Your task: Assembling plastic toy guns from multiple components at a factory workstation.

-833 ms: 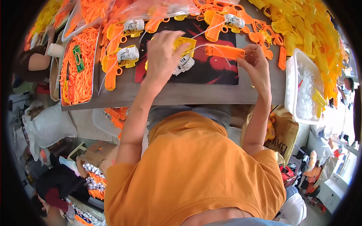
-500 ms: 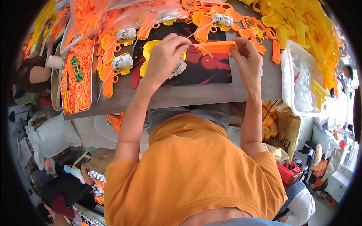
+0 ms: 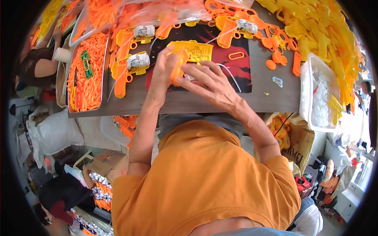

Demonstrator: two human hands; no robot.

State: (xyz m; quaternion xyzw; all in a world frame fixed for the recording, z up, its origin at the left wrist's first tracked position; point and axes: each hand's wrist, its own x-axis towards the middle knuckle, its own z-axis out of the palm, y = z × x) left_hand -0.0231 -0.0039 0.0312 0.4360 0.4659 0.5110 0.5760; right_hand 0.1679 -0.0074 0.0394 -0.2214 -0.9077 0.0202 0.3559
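My left hand (image 3: 160,76) is closed around an orange plastic toy-gun handle (image 3: 179,66), held upright. From the other side, the thumb and a finger of my right hand (image 3: 218,88) press against the same handle, while its remaining fingers stretch out. Just behind is a yellow toy-gun half shell (image 3: 202,49), lying with its inside up on a black-and-red mat (image 3: 244,74). Something whitish shows between my fingers, mostly hidden. To the right of the shell, a white strip (image 3: 233,76) curves over the mat, and an orange oval ring (image 3: 236,56) lies behind it.
Part-built toy guns with silvery-white units (image 3: 138,61) lie left and behind. A tray of small orange parts (image 3: 88,98) stands left, with a green tool (image 3: 86,63) on top. A white bin of clear pieces (image 3: 311,122) and a yellow parts heap (image 3: 311,27) are right. Co-workers sit nearby.
The orange handle has moved left and turned upright, from my right hand into both hands. My left hand has let go of the white strip. The oval ring now shows on the mat.
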